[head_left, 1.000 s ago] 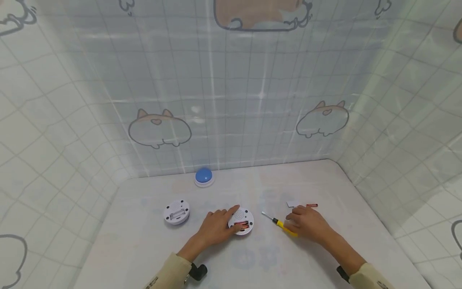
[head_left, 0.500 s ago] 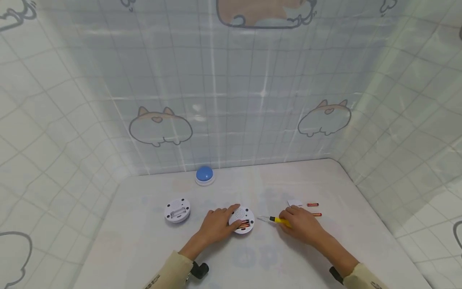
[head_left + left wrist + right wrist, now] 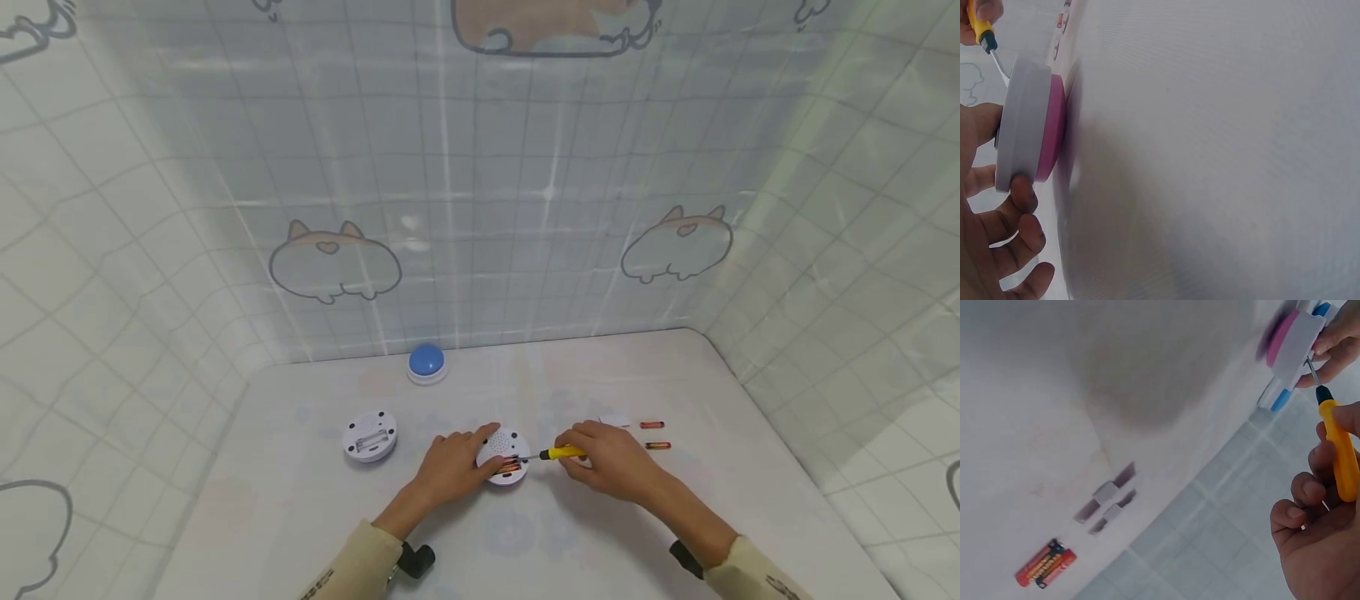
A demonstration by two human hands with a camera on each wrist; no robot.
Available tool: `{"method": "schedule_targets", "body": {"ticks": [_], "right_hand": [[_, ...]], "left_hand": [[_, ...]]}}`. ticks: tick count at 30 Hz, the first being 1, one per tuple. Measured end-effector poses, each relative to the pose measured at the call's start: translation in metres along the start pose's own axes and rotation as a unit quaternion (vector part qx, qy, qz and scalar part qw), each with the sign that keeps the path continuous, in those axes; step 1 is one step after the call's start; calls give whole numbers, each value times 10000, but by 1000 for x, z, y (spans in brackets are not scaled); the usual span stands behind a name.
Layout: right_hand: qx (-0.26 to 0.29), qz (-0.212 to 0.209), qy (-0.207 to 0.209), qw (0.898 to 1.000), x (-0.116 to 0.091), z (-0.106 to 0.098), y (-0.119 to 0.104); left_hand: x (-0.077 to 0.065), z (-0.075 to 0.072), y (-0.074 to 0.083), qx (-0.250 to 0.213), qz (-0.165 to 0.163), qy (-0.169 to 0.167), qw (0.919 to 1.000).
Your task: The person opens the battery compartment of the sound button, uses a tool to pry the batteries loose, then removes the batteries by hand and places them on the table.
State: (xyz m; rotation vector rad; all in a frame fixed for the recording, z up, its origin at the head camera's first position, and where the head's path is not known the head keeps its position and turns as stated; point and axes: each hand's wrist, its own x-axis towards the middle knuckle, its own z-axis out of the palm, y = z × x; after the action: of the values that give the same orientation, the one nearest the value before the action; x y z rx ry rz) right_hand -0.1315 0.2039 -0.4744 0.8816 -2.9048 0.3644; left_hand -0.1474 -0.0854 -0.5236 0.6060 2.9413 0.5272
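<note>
While the left hand (image 3: 453,471) grips a round white plastic device with a pink domed underside (image 3: 497,442) by its rim, thumb and forefinger spread over its base, the right hand (image 3: 615,462) grasps a screwdriver with a yellow handle, black collar and thin metal shaft (image 3: 564,452). The device sits pink side down near the middle of the white tabletop (image 3: 502,533), its speckled base facing up, and red-and-black cylindrical batteries (image 3: 509,467) lie in its open slot, partly covered by the left thumb. The screwdriver points leftward at a low slant, its tip at the right end of that slot; how far in it reaches is too small to tell. In the left wrist view, the other left fingers curl loosely below the rim. Well to the left of the left hand rests a second round white device, base up, with an open rectangular slot (image 3: 369,437), and behind, near the back edge, stands a white-based button with a blue dome (image 3: 427,361). Beyond the right hand, two loose red-and-black batteries (image 3: 1045,562) lie side by side, just beside two small white plastic pieces (image 3: 1107,492).
</note>
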Motion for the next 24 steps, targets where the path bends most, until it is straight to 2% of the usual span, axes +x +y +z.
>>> {"method": "schedule_targets", "body": {"ticks": [6,15,20,24], "right_hand": [[-211,-217,197,9993,5,-4,-3],[-586,-390,-100,9975,14,-15,-14],[-720,-460,-72,9963,16,-18,-18],[-886,-737,61,9933,18,-20,-22]], "left_hand": [[0,0,0,-3,-8,-36,10000],[0,1,0,-78,-27,-30,10000],[-1,1,0,-124,-30,-27,9999],[-1,2,0,-204,-40,-51,9998]]}}
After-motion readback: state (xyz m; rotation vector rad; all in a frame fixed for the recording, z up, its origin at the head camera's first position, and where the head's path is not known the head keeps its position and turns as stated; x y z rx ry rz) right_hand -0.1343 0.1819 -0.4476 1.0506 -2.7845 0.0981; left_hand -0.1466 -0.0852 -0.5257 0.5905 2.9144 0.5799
